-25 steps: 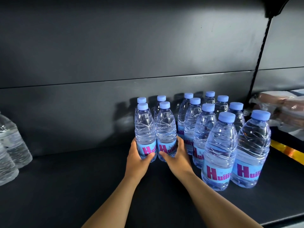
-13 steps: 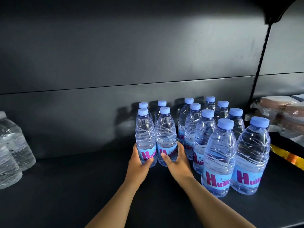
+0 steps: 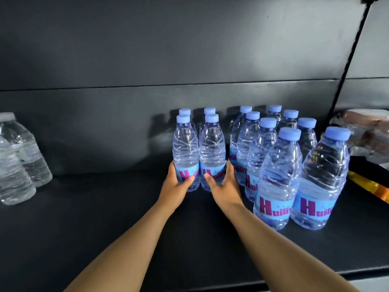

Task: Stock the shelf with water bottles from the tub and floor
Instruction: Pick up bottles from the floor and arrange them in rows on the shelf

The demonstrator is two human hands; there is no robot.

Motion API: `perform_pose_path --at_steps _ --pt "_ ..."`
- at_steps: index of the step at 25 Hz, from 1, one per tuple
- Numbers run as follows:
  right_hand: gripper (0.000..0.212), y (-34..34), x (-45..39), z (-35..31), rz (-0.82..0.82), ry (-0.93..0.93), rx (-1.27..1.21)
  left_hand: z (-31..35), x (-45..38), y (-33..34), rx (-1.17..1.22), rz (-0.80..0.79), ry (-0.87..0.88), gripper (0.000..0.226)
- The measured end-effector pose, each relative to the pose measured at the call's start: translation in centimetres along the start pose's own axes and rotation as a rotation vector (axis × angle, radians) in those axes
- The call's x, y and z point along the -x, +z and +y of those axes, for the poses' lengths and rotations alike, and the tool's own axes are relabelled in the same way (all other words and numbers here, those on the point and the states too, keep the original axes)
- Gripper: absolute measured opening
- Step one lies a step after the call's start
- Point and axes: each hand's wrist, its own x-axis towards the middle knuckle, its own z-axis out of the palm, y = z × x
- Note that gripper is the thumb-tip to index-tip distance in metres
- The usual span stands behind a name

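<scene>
Both hands have barely moved; left grip (image 3: 175, 186) and right grip (image 3: 223, 184) clamp two bottles (image 3: 199, 152); shoving rightwards risks toppling the neighbouring bottle rows (image 3: 271, 157).

**Two hands, two bottles**

The left hand (image 3: 175, 187) holds one water bottle (image 3: 185, 152). The right hand (image 3: 224, 184) holds the bottle beside it (image 3: 212, 152). Both stand upright and touch, on the dark shelf (image 3: 84, 218). More blue-capped bottles (image 3: 277, 178) stand toward its right edge. Clear bottles (image 3: 19, 157) stand at its left edge.
</scene>
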Motion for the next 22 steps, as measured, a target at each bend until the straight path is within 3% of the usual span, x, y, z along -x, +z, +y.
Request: perform_pose_path --at_steps 2,5,8,11,16,22 --pt "0.060 -0.1 0.6 -0.1 0.011 -0.059 0.074 0.8 0.8 -0.2 -0.193 0.071 0.017 0.062" --pt "0.066 -1.2 2.1 -1.7 -0.014 -0.137 0.244 3.1 2.0 -2.0 -0.695 0.154 -0.014 0.075" --pt "0.069 -2.9 3.6 -4.6 -0.074 -0.240 0.496 7.1 4.4 -5.5 -1.076 0.053 0.017 0.079" --pt "0.074 -4.6 6.8 -8.1 -0.164 -0.254 0.783 10.6 8.7 -9.7 -1.312 -0.009 0.081 0.083" --pt "0.088 -3.8 16.7 -12.6 -0.203 -0.304 1.053 13.0 20.0 -16.4 -1.470 -0.061 0.079 0.089" --pt "0.083 1.7 33.8 -14.9 -0.268 -0.376 1.031 8.7 36.7 -25.2 -1.476 -0.070 0.012 0.090"
